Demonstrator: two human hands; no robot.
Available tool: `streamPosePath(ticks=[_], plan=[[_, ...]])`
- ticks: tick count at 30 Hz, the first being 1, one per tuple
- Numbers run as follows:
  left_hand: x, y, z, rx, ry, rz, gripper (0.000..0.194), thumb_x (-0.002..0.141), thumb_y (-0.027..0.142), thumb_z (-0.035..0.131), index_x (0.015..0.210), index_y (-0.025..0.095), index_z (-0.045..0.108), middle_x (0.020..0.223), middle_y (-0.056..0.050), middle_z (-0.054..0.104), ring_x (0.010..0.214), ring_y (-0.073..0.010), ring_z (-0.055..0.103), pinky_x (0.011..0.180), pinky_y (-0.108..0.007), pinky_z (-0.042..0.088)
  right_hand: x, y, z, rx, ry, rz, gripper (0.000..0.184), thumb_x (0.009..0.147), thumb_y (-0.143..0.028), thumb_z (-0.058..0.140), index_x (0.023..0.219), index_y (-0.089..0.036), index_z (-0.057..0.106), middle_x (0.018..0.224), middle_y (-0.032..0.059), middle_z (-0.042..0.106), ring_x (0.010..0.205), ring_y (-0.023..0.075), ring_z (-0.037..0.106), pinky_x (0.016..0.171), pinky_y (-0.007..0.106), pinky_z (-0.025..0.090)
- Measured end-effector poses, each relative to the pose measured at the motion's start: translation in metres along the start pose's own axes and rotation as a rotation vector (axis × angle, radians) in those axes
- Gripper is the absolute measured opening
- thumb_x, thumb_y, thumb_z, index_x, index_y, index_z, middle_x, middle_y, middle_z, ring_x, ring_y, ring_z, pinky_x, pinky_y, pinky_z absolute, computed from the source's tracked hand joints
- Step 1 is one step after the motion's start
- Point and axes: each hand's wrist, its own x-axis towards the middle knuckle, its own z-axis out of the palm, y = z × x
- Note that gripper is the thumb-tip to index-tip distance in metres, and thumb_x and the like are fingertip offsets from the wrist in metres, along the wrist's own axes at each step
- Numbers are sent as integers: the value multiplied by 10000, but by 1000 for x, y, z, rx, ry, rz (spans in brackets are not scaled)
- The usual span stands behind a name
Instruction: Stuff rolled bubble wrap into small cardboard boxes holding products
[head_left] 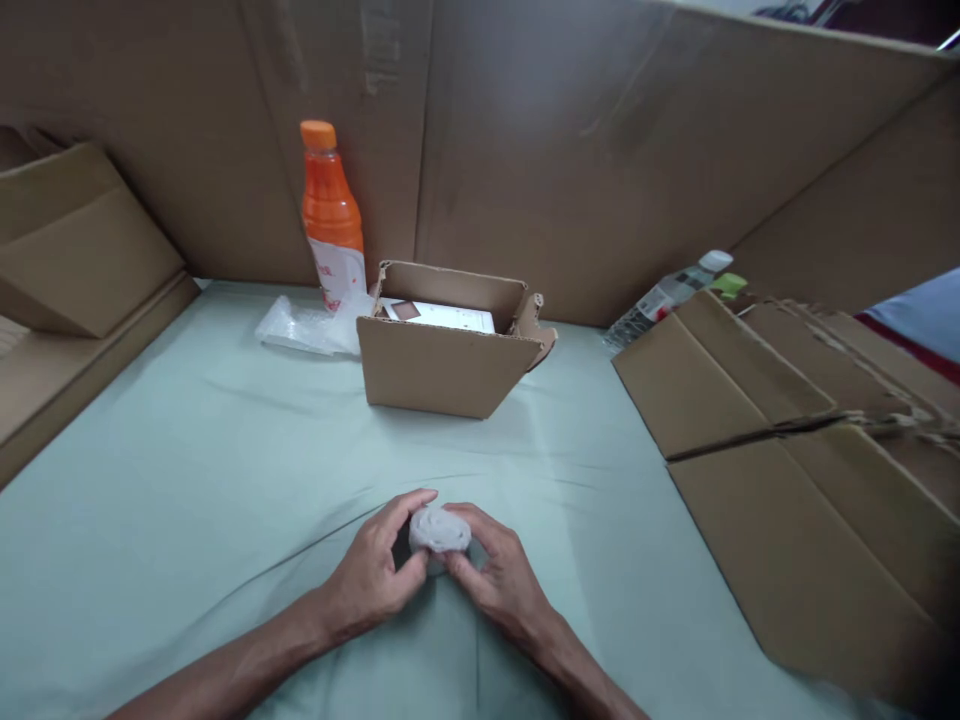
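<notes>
Both my hands meet low in the middle of the view over a pale green cloth (187, 470). Between them is a small grey-white lump (439, 529), like rolled fabric or a soft wad. My left hand (377, 570) curls round its left side with thumb and fingers closed on it. My right hand (499, 575) pinches its right and lower side. The lump rests just above the cloth.
A small open cardboard box (442, 365) with a white sheet inside stands beyond my hands. An orange bottle (330, 215) and crumpled clear plastic (300, 325) sit behind it. Flattened cardboard (787, 470) lies at right, a clear bottle (667, 295) behind it. Cardboard walls surround the area.
</notes>
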Motion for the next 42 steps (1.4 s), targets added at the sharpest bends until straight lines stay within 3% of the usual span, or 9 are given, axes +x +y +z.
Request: streamPosePath(ticks=[6, 11, 15, 18, 26, 32, 35, 38, 42], plan=[[-8, -8, 7, -36, 16, 28, 609, 763, 73, 525, 1360, 191, 495, 1276, -100, 672, 1171, -220, 654, 1031, -361, 529, 0, -1, -2, -116, -11, -88, 280, 869, -160, 622, 1126, -259, 672, 1115, 44, 729, 1039, 201, 677, 911, 318, 529], [-4, -9, 5, -77, -41, -78, 618, 763, 78, 529, 1371, 178, 481, 1270, -99, 673, 1147, -215, 663, 1022, -353, 530, 8, -9, -6, -151, -69, -17, 202, 852, -167, 582, 1013, -233, 684, 1035, 50, 733, 954, 199, 685, 850, 314, 530], [-4, -6, 3, -113, -17, -95, 575, 809, 106, 533, 1374, 200, 477, 1306, -102, 652, 1190, -220, 637, 1005, -340, 529, 19, -23, -14, -241, -173, 89, 269, 837, -178, 606, 1094, -233, 659, 1040, 41, 745, 950, 220, 684, 905, 381, 520], [-5, -4, -1, -137, 11, -88, 569, 816, 145, 564, 1375, 207, 472, 1250, -101, 662, 1135, -224, 646, 960, -344, 540, 31, -38, -28, -248, -218, 32, 272, 848, -179, 608, 1108, -237, 661, 1046, 35, 752, 941, 215, 691, 925, 383, 522], [10, -17, -12, -102, 83, -127, 444, 814, 163, 540, 1256, 189, 571, 973, -63, 706, 845, -174, 650, 783, -311, 543, 88, -77, -91, -215, 251, -211, 259, 856, -285, 725, 1111, -276, 682, 1039, 23, 742, 912, 213, 712, 801, 332, 585], [14, -27, -4, 28, 57, 44, 304, 805, 112, 510, 1068, 168, 652, 875, -60, 700, 796, -182, 644, 725, -310, 525, 162, -87, -121, -80, 578, -451, 217, 796, -304, 795, 981, -297, 682, 946, -11, 706, 869, 194, 670, 767, 337, 574], [14, -27, -3, 61, 68, 100, 304, 801, 98, 499, 1056, 163, 651, 878, -72, 702, 811, -196, 651, 726, -321, 524, 188, -86, -130, -118, 646, -464, 223, 803, -353, 774, 977, -288, 652, 956, 11, 692, 880, 203, 650, 754, 344, 561], [14, -27, -4, 62, 73, 114, 306, 799, 87, 486, 1044, 166, 651, 869, -76, 700, 801, -198, 654, 709, -316, 524, 201, -83, -131, -256, 491, -321, 214, 817, -363, 713, 972, -231, 647, 918, 25, 683, 836, 195, 634, 741, 332, 534], [16, -26, -4, 67, 72, 124, 296, 813, 85, 485, 1045, 168, 651, 862, -77, 706, 783, -199, 662, 692, -312, 529, 207, -73, -130, -393, 70, -65, 197, 804, -338, 646, 910, -172, 659, 806, 15, 661, 751, 168, 598, 694, 286, 483]])
